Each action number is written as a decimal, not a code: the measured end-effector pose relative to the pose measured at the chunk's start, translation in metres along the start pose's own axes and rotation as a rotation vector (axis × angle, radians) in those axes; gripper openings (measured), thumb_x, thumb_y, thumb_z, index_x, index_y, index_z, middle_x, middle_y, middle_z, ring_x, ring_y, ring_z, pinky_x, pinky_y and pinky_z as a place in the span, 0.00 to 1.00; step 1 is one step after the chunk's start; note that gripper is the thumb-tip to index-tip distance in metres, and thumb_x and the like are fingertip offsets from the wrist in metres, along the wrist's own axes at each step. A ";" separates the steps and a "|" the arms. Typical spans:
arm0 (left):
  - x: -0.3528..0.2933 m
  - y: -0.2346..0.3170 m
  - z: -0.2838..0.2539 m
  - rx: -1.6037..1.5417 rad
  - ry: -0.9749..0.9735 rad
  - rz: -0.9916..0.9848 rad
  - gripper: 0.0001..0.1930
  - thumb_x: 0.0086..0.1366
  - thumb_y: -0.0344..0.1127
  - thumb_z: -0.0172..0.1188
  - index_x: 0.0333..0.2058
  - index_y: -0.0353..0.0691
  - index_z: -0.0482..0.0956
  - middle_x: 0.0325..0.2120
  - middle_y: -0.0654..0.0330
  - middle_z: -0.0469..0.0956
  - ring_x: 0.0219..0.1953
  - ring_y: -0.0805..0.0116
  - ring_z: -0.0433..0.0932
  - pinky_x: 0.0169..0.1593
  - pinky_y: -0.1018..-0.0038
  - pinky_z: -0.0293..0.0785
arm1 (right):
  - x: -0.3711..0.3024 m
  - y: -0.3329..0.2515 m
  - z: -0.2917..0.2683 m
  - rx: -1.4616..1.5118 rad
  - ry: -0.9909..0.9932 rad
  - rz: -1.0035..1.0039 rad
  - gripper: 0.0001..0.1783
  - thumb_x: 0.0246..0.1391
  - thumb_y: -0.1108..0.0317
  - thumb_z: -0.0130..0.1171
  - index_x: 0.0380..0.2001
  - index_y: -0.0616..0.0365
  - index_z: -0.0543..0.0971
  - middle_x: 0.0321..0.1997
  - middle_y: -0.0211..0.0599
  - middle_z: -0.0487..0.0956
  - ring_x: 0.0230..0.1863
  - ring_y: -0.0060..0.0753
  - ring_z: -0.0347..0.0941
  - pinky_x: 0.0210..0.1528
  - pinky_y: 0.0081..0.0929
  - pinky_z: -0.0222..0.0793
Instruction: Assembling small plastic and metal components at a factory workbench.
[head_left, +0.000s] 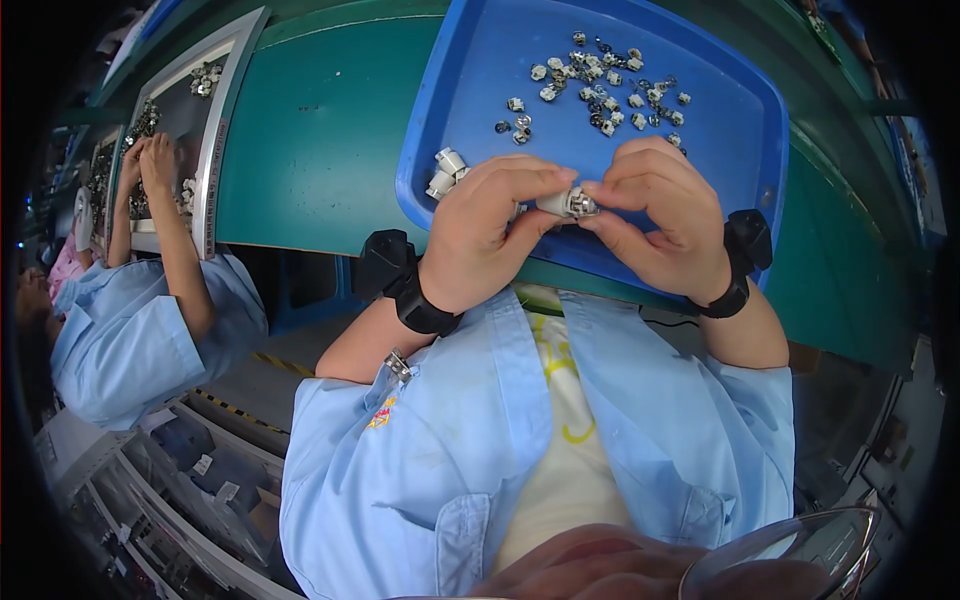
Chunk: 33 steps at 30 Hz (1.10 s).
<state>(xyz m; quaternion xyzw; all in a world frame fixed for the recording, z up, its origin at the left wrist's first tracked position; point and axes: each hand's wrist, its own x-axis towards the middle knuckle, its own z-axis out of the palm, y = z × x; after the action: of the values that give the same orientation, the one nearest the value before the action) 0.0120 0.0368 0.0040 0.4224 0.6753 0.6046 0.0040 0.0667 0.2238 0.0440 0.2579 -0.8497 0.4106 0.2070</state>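
Note:
Over the near side of the blue tray, my left hand (490, 220) pinches a white cylindrical fitting (553, 204) between thumb and fingers. A small metal piece (580, 203) sits at the fitting's right end. My right hand (665, 215) is closed on that metal piece with thumb and forefinger; the frame does not show whether it is joined to the white part. Beside my left hand, several similar white cylindrical fittings (450, 162) lie in the tray corner, partly hidden by the hand.
The blue tray (460, 85) rests on a green table (300, 140). Many small white-and-metal parts (600, 90) are scattered at its far side. At left, a co-worker's hands (152, 160) work over a metal-framed tray (215, 150) holding clusters of small parts.

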 end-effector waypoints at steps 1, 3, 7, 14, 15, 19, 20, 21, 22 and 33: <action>0.001 0.001 -0.001 0.018 0.013 0.007 0.17 0.47 0.17 0.60 0.37 0.37 0.74 0.37 0.55 0.75 0.39 0.63 0.75 0.41 0.74 0.72 | 0.000 -0.001 0.000 0.001 -0.001 -0.001 0.12 0.35 0.74 0.66 0.27 0.63 0.76 0.26 0.37 0.73 0.31 0.38 0.68 0.32 0.28 0.64; 0.002 0.001 -0.004 0.034 0.013 0.045 0.17 0.45 0.17 0.61 0.36 0.37 0.74 0.35 0.55 0.75 0.38 0.62 0.75 0.40 0.73 0.72 | 0.000 -0.001 -0.001 0.005 -0.032 0.005 0.12 0.35 0.75 0.66 0.27 0.63 0.76 0.26 0.36 0.73 0.31 0.38 0.68 0.32 0.27 0.65; 0.004 0.001 -0.006 0.061 0.008 0.128 0.17 0.41 0.19 0.64 0.33 0.35 0.75 0.33 0.56 0.76 0.35 0.60 0.75 0.36 0.72 0.72 | -0.001 0.001 -0.001 -0.002 -0.041 -0.012 0.12 0.34 0.75 0.66 0.27 0.62 0.77 0.26 0.35 0.73 0.31 0.37 0.68 0.33 0.27 0.65; 0.004 0.004 -0.007 0.041 0.010 0.145 0.17 0.40 0.21 0.66 0.33 0.35 0.75 0.32 0.56 0.76 0.34 0.60 0.75 0.35 0.72 0.72 | -0.002 -0.001 0.000 -0.029 -0.018 -0.052 0.13 0.34 0.73 0.66 0.29 0.61 0.77 0.27 0.35 0.74 0.31 0.36 0.69 0.33 0.27 0.66; 0.004 0.005 -0.008 0.037 0.017 0.140 0.17 0.40 0.21 0.66 0.33 0.35 0.75 0.32 0.56 0.76 0.33 0.60 0.75 0.34 0.72 0.72 | -0.002 -0.002 0.000 -0.028 -0.013 -0.052 0.14 0.35 0.72 0.67 0.30 0.61 0.77 0.27 0.34 0.74 0.31 0.36 0.69 0.33 0.27 0.66; 0.005 0.008 -0.008 0.030 0.035 0.128 0.17 0.40 0.22 0.66 0.32 0.35 0.75 0.32 0.56 0.76 0.33 0.60 0.75 0.34 0.72 0.72 | 0.004 -0.005 0.001 0.035 0.009 0.018 0.16 0.36 0.71 0.67 0.33 0.60 0.77 0.28 0.35 0.74 0.31 0.35 0.69 0.34 0.27 0.66; 0.005 0.008 -0.008 0.029 0.038 0.126 0.17 0.40 0.22 0.66 0.32 0.35 0.75 0.32 0.56 0.76 0.33 0.60 0.75 0.34 0.72 0.72 | 0.005 -0.005 0.001 0.067 0.018 0.054 0.17 0.37 0.70 0.67 0.34 0.60 0.76 0.29 0.35 0.75 0.32 0.35 0.69 0.34 0.27 0.66; 0.005 0.008 -0.008 0.027 0.040 0.123 0.16 0.40 0.23 0.66 0.32 0.35 0.75 0.32 0.56 0.76 0.33 0.60 0.75 0.34 0.72 0.72 | 0.004 -0.004 0.001 0.066 0.018 0.055 0.17 0.37 0.70 0.67 0.34 0.60 0.76 0.29 0.35 0.75 0.32 0.35 0.69 0.34 0.27 0.66; 0.005 0.008 -0.008 0.027 0.040 0.123 0.16 0.40 0.23 0.66 0.32 0.35 0.75 0.32 0.56 0.76 0.33 0.60 0.75 0.34 0.72 0.72 | 0.003 -0.002 0.001 0.067 -0.003 0.007 0.17 0.37 0.70 0.66 0.34 0.60 0.76 0.29 0.35 0.75 0.32 0.35 0.69 0.34 0.27 0.66; 0.003 0.008 -0.010 0.041 0.038 0.105 0.15 0.42 0.23 0.66 0.32 0.36 0.74 0.32 0.57 0.77 0.35 0.60 0.75 0.36 0.71 0.72 | -0.001 -0.003 0.006 0.144 0.028 0.045 0.14 0.38 0.73 0.65 0.33 0.60 0.76 0.31 0.38 0.76 0.33 0.38 0.71 0.35 0.28 0.67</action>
<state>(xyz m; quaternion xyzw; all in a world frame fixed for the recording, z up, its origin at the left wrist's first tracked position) 0.0098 0.0302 0.0150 0.4457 0.6644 0.5978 -0.0494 0.0680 0.2177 0.0419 0.2472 -0.8205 0.4789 0.1905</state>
